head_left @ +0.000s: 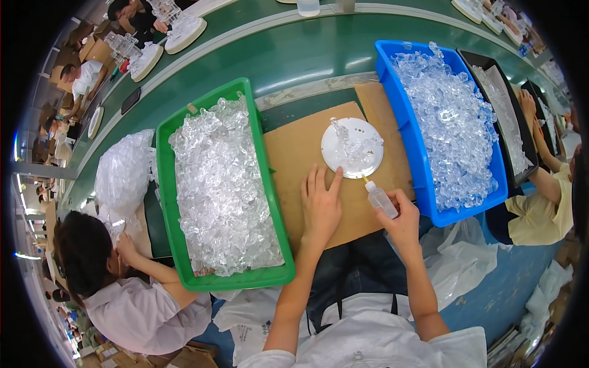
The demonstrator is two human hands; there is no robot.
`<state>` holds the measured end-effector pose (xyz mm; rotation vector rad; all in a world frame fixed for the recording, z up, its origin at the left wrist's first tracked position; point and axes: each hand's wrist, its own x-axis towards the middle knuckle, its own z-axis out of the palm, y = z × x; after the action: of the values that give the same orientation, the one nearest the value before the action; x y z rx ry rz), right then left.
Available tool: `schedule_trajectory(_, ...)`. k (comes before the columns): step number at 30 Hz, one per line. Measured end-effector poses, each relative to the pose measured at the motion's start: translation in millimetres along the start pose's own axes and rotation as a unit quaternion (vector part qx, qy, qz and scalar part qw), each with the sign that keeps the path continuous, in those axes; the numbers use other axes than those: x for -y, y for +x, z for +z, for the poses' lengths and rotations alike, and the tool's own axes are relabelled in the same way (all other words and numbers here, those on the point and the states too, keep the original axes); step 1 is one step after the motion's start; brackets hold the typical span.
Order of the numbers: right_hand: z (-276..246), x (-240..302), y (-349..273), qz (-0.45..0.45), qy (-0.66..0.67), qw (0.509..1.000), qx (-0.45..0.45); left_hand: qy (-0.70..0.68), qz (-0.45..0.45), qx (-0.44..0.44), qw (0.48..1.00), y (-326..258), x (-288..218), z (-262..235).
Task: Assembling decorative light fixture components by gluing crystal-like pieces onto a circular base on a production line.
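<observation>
A round white disc lies on a sheet of brown cardboard in front of me, with clear plastic pieces standing on it. My left hand rests on the cardboard with its fingers stretched out, the fingertips at the disc's near edge. In my right hand is a small squeeze bottle of translucent plastic, tilted so its yellowish tip meets or nearly meets the disc's near right rim. Whether anything flows from the tip is too small to tell.
A green bin of clear plastic pieces stands on the left, a blue bin of similar pieces on the right. Black trays lie beyond the blue one. A green conveyor runs behind. Co-workers sit close on both sides.
</observation>
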<state>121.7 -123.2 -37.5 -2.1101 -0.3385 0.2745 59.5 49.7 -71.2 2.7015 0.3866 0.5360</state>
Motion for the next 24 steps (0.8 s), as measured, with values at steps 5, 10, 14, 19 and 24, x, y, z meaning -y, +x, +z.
schedule_trajectory(5,-0.5,-1.4,5.5,-0.018,-0.004,1.0,-0.001,0.016,-0.003,-0.007,1.0,1.2,-2.9,-2.4)
schedule_trajectory(10,-1.0,-1.5,16.0,-0.039,-0.024,0.999,0.007,0.016,-0.01,-0.009,1.0,2.4,-5.0,-1.9)
schedule_trajectory(14,-5.6,1.0,22.6,-0.059,-0.023,0.998,0.03,0.012,-0.019,-0.019,1.0,3.3,-5.9,-1.2)
schedule_trajectory(19,-14.0,-0.4,13.7,-0.064,-0.022,0.995,0.071,0.035,-0.052,-0.027,0.998,3.7,-0.3,-6.8)
schedule_trajectory(24,-0.1,3.0,3.8,-0.082,0.015,0.995,0.054,0.054,-0.094,-0.048,0.993,6.8,0.4,-5.7)
